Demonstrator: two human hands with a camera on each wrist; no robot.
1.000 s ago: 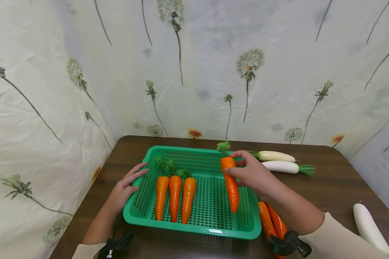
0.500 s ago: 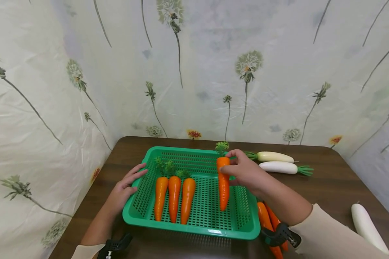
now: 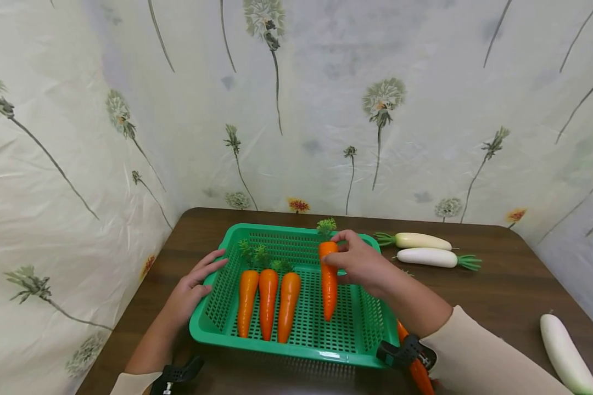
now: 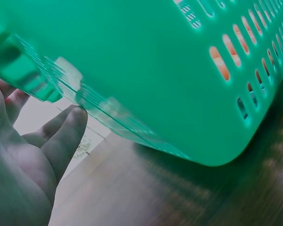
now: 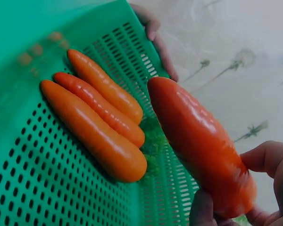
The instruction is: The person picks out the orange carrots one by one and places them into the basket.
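My right hand (image 3: 363, 263) pinches an orange carrot (image 3: 329, 282) near its leafy top, holding it tip down over the green plastic basket (image 3: 296, 351). In the right wrist view this carrot (image 5: 203, 141) sits between thumb and fingers, apart from the others. Inside the basket, three carrots lie side by side on the left: a left one (image 3: 247, 302), a middle one (image 3: 268, 304) and a right one (image 3: 289, 307). My left hand (image 3: 190, 291) rests on the basket's left rim with fingers fairly straight; in the left wrist view, a fingertip (image 4: 78, 113) touches the rim's outside.
A cream radish (image 3: 422, 241) and a white radish (image 3: 427, 257) lie behind the right arm. Another white radish (image 3: 568, 351) lies at the table's right. More carrot (image 3: 420, 376) shows beside the basket, partly under the right wrist. A patterned sheet (image 3: 316, 109) hangs behind the brown table (image 3: 494, 285).
My right hand has carried the carrot leftward over the basket, towards the three lying carrots, and it now hangs more upright. The left hand has stayed on the rim.
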